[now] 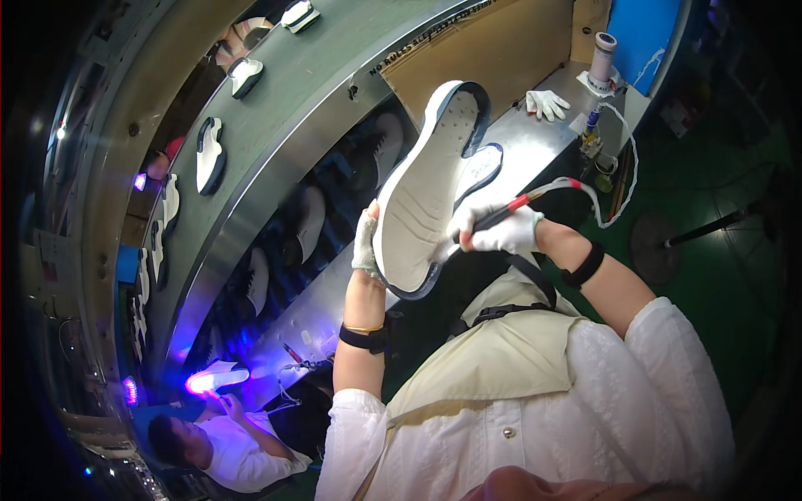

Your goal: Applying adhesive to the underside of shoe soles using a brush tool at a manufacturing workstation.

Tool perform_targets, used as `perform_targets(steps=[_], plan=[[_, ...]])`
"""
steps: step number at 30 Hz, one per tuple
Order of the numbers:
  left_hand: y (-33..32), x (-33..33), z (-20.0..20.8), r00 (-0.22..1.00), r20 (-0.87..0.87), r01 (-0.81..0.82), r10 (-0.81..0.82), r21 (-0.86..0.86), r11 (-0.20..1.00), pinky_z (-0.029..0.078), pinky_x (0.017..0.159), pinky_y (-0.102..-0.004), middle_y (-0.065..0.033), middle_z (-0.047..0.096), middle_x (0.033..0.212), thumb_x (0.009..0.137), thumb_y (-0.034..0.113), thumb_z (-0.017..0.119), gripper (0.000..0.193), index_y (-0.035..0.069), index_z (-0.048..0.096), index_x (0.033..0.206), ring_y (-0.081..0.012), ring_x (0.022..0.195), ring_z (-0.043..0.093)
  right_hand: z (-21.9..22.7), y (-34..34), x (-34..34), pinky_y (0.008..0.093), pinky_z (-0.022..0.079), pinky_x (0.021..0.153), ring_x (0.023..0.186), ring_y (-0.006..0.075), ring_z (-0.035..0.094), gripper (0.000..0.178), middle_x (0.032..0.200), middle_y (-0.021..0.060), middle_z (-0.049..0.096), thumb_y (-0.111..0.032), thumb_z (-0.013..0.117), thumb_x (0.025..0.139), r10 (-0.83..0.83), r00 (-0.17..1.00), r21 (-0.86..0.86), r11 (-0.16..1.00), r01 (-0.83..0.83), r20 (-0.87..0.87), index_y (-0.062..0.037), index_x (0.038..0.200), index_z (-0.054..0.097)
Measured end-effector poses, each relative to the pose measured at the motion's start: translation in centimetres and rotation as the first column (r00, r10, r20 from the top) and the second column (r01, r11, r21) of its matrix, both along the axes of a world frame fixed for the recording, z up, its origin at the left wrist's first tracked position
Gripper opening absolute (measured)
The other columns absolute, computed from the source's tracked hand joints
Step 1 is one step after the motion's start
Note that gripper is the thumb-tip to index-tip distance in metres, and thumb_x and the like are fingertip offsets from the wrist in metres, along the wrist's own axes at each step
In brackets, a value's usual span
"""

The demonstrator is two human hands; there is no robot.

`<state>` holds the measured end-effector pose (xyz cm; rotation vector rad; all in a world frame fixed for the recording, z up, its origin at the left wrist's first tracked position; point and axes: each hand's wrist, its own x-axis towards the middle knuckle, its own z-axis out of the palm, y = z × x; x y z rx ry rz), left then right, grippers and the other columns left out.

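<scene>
My left hand, in a white glove with bare fingertips, grips a white shoe sole with a dark blue rim by its left edge. The sole is tilted up, its hollow inner side facing me. In my gloved right hand is a brush with a dark handle and a red end, joined to a pale hose. Its tip is at the sole's lower right rim; whether it touches is hard to tell. Behind the sole, a second sole shows in part.
A green conveyor belt carrying several soles curves along the left. Shoe parts sit on a shelf beneath it. A white glove and a pinkish bottle rest on the metal bench. At lower left, another person handles a sole under violet light.
</scene>
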<state>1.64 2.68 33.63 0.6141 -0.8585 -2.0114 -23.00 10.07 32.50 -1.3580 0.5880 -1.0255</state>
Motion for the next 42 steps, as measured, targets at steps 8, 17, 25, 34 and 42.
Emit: perform_targets(steps=[8, 17, 25, 34, 42], plan=[[0.2, 0.4, -0.2, 1.000, -0.004, 0.004, -0.004, 0.011, 1.000, 0.049, 0.091, -0.0366, -0.0075, 0.059, 0.119, 0.094, 0.041, 0.050, 0.043, 0.011, 0.053, 0.124, -0.0226, 0.106, 0.059, -0.5, -0.5, -0.8, 0.0291, 0.048, 0.076, 0.083, 0.0158, 0.059, 0.018, 0.088, 0.0061, 0.063, 0.010, 0.059, 0.070, -0.074, 0.992, -0.148, 0.987, 0.058, -0.105, -0.0046, 0.080, 0.061], [1.4, -0.1, 0.4, 1.000, -0.018, 0.016, -0.017, -0.013, 1.000, 0.048, 0.093, -0.0396, -0.0108, 0.056, 0.126, 0.094, 0.045, 0.046, 0.051, 0.009, 0.048, 0.131, -0.0261, 0.110, 0.057, 0.6, -0.5, -1.8, 0.0306, 0.047, 0.079, 0.087, 0.0184, 0.059, 0.017, 0.089, 0.0069, 0.062, 0.010, 0.059, 0.070, -0.181, 0.978, -0.342, 0.930, 0.137, -0.101, -0.0051, 0.078, 0.060], [2.6, -0.2, 1.0, 0.999, -0.035, -0.007, 0.007, 0.019, 1.000, 0.051, 0.089, -0.0450, -0.0155, 0.057, 0.124, 0.092, 0.042, 0.049, 0.053, 0.006, 0.046, 0.131, -0.0302, 0.105, 0.060, 1.0, -1.0, -2.6, 0.0310, 0.046, 0.082, 0.089, 0.0196, 0.060, 0.017, 0.095, 0.0078, 0.063, 0.008, 0.062, 0.070, -0.213, 0.929, -0.263, 0.956, 0.133, -0.304, -0.0061, 0.078, 0.060], [3.9, -0.9, 1.8, 0.992, 0.081, 0.104, -0.096, -0.094, 0.990, 0.052, 0.085, -0.0535, -0.0279, 0.047, 0.130, 0.082, 0.062, 0.043, 0.087, 0.000, 0.031, 0.141, -0.0454, 0.109, 0.056, 1.3, -1.9, -3.7, 0.0303, 0.049, 0.079, 0.087, 0.0153, 0.061, 0.017, 0.089, 0.0066, 0.064, 0.011, 0.060, 0.072, -0.327, 0.916, -0.352, 0.906, 0.235, -0.231, -0.0057, 0.078, 0.062], [5.2, -1.1, 0.8, 0.998, 0.010, 0.063, -0.063, -0.176, 0.982, 0.050, 0.089, -0.0537, -0.0271, 0.047, 0.131, 0.083, 0.061, 0.043, 0.085, 0.000, 0.030, 0.142, -0.0451, 0.109, 0.056, 2.3, -2.9, -4.3, 0.0281, 0.048, 0.078, 0.083, 0.0147, 0.059, 0.018, 0.100, 0.0087, 0.060, 0.012, 0.055, 0.078, -0.465, 0.864, -0.311, 0.806, 0.503, 0.192, -0.0036, 0.086, 0.057]])
